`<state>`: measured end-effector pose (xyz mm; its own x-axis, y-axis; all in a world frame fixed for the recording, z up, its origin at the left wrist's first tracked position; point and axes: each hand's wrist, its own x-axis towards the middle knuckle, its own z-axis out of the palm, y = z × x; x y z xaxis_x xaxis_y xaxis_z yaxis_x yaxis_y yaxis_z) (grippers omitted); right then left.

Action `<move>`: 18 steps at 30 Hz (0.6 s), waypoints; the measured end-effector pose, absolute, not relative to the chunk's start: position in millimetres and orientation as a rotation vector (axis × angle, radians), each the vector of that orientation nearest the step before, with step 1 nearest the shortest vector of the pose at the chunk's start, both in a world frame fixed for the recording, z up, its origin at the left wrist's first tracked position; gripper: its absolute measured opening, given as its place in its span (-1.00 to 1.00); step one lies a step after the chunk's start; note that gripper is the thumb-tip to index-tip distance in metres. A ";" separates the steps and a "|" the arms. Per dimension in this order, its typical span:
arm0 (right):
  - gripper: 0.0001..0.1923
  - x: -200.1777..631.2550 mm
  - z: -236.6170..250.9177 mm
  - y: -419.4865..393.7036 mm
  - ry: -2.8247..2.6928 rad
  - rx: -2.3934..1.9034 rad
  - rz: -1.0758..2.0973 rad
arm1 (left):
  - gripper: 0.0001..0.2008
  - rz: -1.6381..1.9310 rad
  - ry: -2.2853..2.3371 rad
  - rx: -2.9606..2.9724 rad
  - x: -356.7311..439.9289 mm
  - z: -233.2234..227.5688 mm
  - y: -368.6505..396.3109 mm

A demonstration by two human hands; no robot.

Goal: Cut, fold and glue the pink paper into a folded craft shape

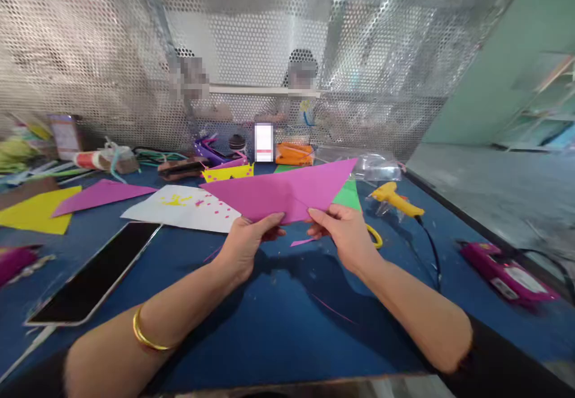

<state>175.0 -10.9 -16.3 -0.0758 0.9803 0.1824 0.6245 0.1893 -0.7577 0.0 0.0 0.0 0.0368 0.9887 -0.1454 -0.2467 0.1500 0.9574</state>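
Holds a flat, four-sided sheet of magenta paper (pixel 283 193) above a blue tabletop (pixel 287 338). Pinches its lower edge between thumb and fingers of the left hand (pixel 247 243), and likewise, a little farther right, with the right hand (pixel 347 233). Has a white paper sheet with yellow and pink bits (pixel 179 215) lying partly behind it on the left, and a yellow plastic glue gun (pixel 399 201) on the right.

Magenta paper (pixel 283 191) — wide-topped, tapering downward — held aloft.
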 end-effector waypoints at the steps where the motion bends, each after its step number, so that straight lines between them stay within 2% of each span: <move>1: -0.60 180.9 -14.0 -8.0 -1.813 -1.507 0.652 | -0.59 1.209 1.089 0.917 -3.1 1.3 2.1; 5: -0.98 198.5 -11.3 1.0 -1.972 -1.529 0.593 | -0.63 1.276 1.124 0.868 -14.5 6.5 12.1; 8: -0.87 201.5 -16.2 2.5 -2.101 -1.586 0.534 | -0.65 1.335 1.132 0.829 -21.4 10.5 19.8; 18: -0.84 195.6 -6.2 -4.1 -2.201 -1.672 0.516 | -0.76 1.421 1.117 0.772 -28.4 17.3 27.6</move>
<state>195.6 -4.1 -6.2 -0.2578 0.9653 0.0416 0.8464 0.2463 -0.4722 -28.4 27.6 17.3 -0.1710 0.9765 -0.1315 -0.3586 0.0626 0.9314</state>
